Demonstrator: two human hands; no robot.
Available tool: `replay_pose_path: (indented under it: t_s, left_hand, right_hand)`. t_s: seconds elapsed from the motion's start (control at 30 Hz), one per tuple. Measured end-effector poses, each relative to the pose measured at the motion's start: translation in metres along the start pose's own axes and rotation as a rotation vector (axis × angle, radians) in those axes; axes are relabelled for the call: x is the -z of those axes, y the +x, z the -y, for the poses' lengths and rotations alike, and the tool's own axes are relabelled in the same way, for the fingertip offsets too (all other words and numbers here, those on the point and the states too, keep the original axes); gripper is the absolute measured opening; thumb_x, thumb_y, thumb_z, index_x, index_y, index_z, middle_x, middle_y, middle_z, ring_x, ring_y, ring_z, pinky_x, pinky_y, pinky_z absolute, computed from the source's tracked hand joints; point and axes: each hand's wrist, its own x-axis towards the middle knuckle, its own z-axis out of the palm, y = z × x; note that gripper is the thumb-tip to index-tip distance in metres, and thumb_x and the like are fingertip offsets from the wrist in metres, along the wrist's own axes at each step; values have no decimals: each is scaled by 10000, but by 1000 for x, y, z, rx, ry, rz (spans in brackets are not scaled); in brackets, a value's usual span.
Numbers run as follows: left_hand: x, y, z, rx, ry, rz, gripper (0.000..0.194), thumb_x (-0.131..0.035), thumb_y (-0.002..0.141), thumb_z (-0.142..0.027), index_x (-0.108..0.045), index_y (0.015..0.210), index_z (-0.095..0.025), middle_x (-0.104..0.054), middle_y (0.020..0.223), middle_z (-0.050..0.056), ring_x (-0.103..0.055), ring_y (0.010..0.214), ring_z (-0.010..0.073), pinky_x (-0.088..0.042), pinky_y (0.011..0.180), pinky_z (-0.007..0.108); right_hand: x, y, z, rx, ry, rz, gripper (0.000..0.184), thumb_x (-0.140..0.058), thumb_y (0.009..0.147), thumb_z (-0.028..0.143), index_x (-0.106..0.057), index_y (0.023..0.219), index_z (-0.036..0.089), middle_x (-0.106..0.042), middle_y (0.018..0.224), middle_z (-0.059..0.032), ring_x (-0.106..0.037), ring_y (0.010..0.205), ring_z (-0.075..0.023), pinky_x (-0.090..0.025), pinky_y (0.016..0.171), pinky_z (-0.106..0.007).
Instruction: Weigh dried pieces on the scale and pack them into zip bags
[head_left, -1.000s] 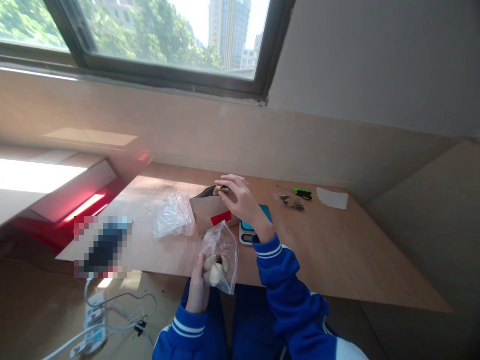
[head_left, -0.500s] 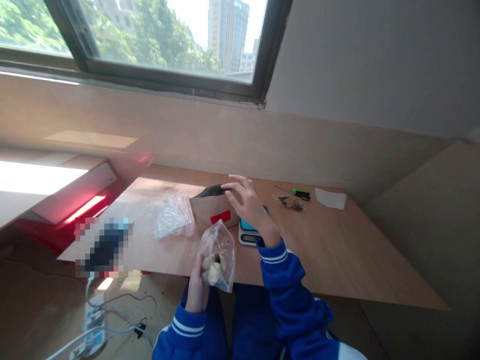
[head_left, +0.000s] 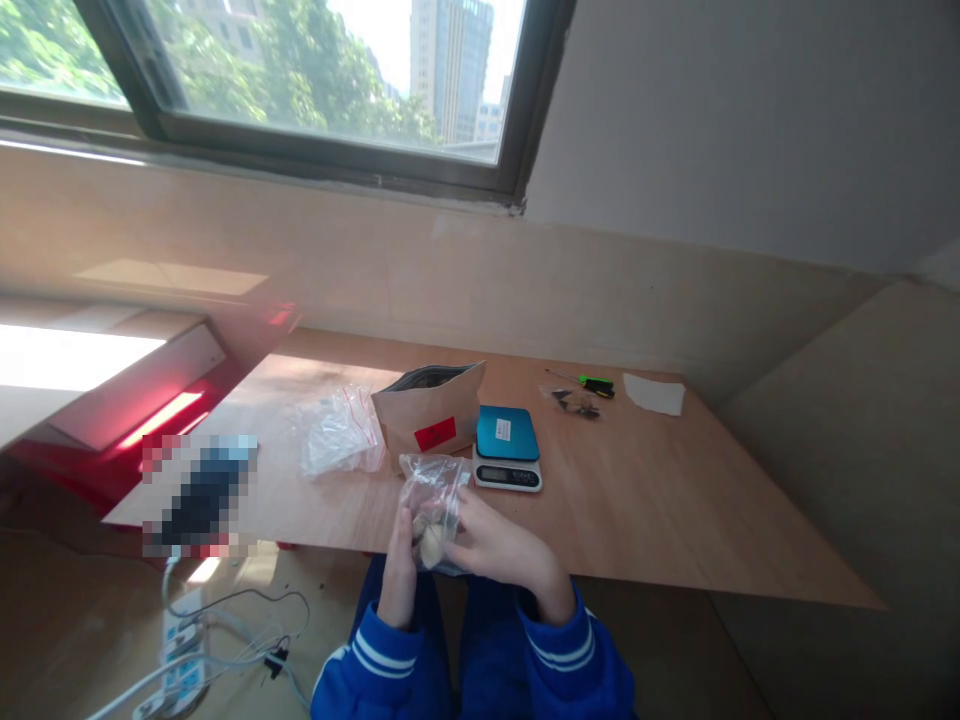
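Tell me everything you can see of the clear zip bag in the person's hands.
The clear plastic zip bag is crumpled and holds pale lumps, too small to identify. It stands roughly upright over the front edge of the table, held low by the left hand, with the right hand against its side.

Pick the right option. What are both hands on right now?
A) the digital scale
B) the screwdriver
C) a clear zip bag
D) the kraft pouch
C: the left hand and right hand both close on the clear zip bag, with pale lumps showing inside it.
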Motion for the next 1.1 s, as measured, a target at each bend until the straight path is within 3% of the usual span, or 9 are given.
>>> replay_pose_path:
  t_s: [0.1, 0.2, 0.33, 0.47, 0.57, 0.67, 0.8, 0.93, 1.1]
  left_hand:
    - [-3, 0, -2, -13, 33, -26, 605, -532, 851, -556, -575, 1305, -158, -575, 1361, 98, -403, 1362, 266, -285, 1164, 380]
    - [-7, -1, -9, -12, 45, 0, 596, -526, 838, -591, -598, 1280, -198, -622, 1302, 86, -502, 1288, 260, -336, 1138, 400]
    - [-8, 2, -11, 0, 27, 13, 631, -536, 812, -623, -605, 1263, -188, -642, 1269, 104, -561, 1223, 287, -405, 1089, 437]
    - [-4, 5, -6, -3, -12, 11, 639, -498, 847, -603, -591, 1274, -136, -654, 1247, 116, -549, 1233, 301, -392, 1095, 446]
    - [-2, 4, -5, -44, 15, -10, 610, -461, 880, -578, -580, 1290, -142, -633, 1281, 115, -515, 1272, 285, -345, 1126, 443]
    - [-1, 3, -7, -121, 59, -24, 556, -431, 909, -543, -557, 1321, -192, -555, 1386, 74, -428, 1349, 240, -254, 1173, 402]
    - [0, 4, -9, -142, 58, -26, 557, -423, 915, -533, -542, 1338, -191, -528, 1414, 69, -402, 1366, 231, -232, 1180, 379]
    - [2, 5, -9, -118, 47, -15, 581, -420, 907, -557, -562, 1321, -176, -571, 1368, 90, -447, 1334, 253, -250, 1171, 408]
    - [-4, 1, -16, -101, 2, -61, 621, -460, 878, -579, -552, 1332, -165, -569, 1368, 101, -433, 1341, 271, -298, 1150, 408]
  right_hand:
    - [-4, 0, -5, -102, 7, 54, 497, -586, 789, 117, -524, 1281, 155, -486, 1311, -156, -441, 1294, -296, -369, 1080, -430]
    - [-3, -1, -8, -119, 41, 101, 510, -632, 771, 135, -532, 1270, 172, -446, 1361, -140, -383, 1340, -300, -298, 1122, -437]
    - [-2, -2, -9, -100, 86, 6, 416, -648, 754, 119, -586, 1160, 182, -441, 1357, -108, -394, 1318, -262, -334, 1089, -367]
    - [-4, -2, -8, -85, 128, -63, 283, -668, 724, 95, -616, 992, 171, -561, 1111, -58, -560, 1010, -194, -458, 869, -275]
    - [-3, -3, -6, -137, 200, -64, 219, -655, 721, 64, -632, 905, 180, -585, 845, 19, -545, 738, -124, -440, 678, -215]
    - [-2, -3, -6, -186, 276, -62, 134, -645, 755, 91, -660, 856, 177, -603, 743, 37, -531, 663, -104, -406, 610, -193]
    - [-2, -3, -7, -193, 301, -122, 63, -652, 771, 134, -675, 816, 172, -668, 792, 15, -565, 682, -112, -419, 626, -203]
    - [-3, -2, -7, -163, 293, -191, 120, -605, 779, 86, -690, 774, 170, -703, 809, -2, -618, 763, -139, -460, 723, -237]
    - [10, -2, -4, -153, 326, -224, 110, -638, 809, 159, -713, 884, 189, -721, 903, -20, -653, 874, -170, -495, 813, -285]
